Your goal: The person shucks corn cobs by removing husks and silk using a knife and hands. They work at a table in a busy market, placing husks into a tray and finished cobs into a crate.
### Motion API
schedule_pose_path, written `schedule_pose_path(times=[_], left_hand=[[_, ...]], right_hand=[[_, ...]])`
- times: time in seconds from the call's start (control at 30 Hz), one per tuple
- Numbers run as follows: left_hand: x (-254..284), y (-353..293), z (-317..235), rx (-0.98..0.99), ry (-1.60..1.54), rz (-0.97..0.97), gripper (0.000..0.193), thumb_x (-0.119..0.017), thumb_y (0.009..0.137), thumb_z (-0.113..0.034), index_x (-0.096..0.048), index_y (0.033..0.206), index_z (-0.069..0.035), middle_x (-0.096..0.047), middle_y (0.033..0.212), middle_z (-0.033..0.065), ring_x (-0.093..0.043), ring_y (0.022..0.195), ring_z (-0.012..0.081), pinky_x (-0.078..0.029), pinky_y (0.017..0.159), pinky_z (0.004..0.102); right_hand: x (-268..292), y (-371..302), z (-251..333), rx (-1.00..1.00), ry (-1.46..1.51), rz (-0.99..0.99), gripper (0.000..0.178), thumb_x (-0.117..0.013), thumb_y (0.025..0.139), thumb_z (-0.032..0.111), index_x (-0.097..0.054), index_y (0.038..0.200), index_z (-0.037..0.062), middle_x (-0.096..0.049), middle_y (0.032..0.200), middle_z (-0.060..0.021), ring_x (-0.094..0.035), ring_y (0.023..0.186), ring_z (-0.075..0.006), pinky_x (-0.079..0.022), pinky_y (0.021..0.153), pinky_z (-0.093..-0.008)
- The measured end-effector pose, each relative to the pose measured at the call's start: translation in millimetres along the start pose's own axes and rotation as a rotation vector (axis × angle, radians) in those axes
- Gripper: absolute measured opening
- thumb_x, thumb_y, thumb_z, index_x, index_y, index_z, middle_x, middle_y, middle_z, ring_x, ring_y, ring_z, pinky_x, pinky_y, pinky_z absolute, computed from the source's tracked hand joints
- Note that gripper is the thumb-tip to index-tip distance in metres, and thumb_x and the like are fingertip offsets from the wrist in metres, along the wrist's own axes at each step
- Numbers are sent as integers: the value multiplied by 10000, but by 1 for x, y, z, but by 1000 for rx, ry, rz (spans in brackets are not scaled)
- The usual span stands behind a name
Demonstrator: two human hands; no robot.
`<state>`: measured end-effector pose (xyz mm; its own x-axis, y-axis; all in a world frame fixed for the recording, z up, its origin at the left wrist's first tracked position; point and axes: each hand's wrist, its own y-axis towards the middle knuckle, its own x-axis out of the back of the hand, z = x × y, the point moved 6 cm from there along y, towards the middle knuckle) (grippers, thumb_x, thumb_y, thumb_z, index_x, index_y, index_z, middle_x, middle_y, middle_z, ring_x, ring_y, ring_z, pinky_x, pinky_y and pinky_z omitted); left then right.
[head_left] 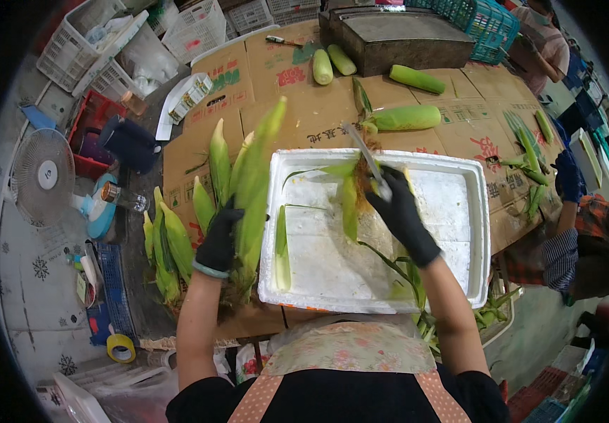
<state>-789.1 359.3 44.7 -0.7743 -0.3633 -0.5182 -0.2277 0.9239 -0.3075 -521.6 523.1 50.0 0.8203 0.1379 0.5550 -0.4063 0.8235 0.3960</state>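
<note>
My left hand, in a black glove, is closed around a long green ear of corn, which is blurred and tilted upright at the left rim of a white foam tray. In my black-gloved right hand is a knife, its blade pointing up and left above the tray. Brown corn silk and strips of green husk lie in the tray, partly under the right hand. More unhusked ears lean together left of my left hand. A trimmed ear lies just beyond the tray.
Flattened cardboard covers the table. Further trimmed ears lie near a dark block and a teal basket. Husk scraps lie at right, beside another person's blue-gloved hand. A fan and bottle stand left.
</note>
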Motion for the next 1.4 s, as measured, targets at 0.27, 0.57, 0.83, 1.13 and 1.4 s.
schedule_pose_path(times=[0.27, 0.57, 0.83, 1.13, 1.4], left_hand=[[-48, 30, 27, -18, 456, -49, 551, -650, 705, -23, -439, 1213, -1, -542, 1102, 80, -511, 991, 179, -411, 856, 281], [-95, 18, 59, -591, 1608, 161, 774, -682, 610, -52, -344, 1306, -70, -463, 1099, 175, -467, 998, 334, -386, 844, 405], [-82, 24, 95, -336, 1680, 330, 777, -701, 650, -214, -329, 1327, -135, -534, 1049, 177, -526, 946, 321, -384, 841, 426], [-82, 22, 112, -169, 2005, 383, 965, -708, 632, -343, -162, 1361, -23, -514, 990, 185, -545, 875, 313, -425, 709, 417], [-93, 10, 113, -451, 1702, 191, 644, -721, 598, -194, -450, 1159, -28, -499, 922, 180, -514, 846, 350, -431, 723, 429]], right_hand=[[-82, -2, -63, -477, 260, 228, 181, -626, 757, 180, -625, 851, 26, -612, 770, -113, -580, 697, -222, -453, 640, -330], [74, -126, -56, -590, 198, 391, 190, -652, 735, 123, -624, 879, 2, -636, 753, -128, -602, 693, -189, -468, 657, -327], [140, -139, -90, -488, -279, 124, 244, -624, 724, 98, -565, 944, 10, -540, 1001, -208, -537, 877, -367, -436, 716, -396], [46, -112, 2, -451, -40, 188, 302, -614, 802, 260, -481, 989, 63, -587, 696, -184, -586, 669, -374, -462, 576, -397], [5, -131, -13, -410, -159, 227, 293, -571, 817, 288, -478, 948, 43, -574, 663, -198, -573, 607, -362, -445, 527, -427]])
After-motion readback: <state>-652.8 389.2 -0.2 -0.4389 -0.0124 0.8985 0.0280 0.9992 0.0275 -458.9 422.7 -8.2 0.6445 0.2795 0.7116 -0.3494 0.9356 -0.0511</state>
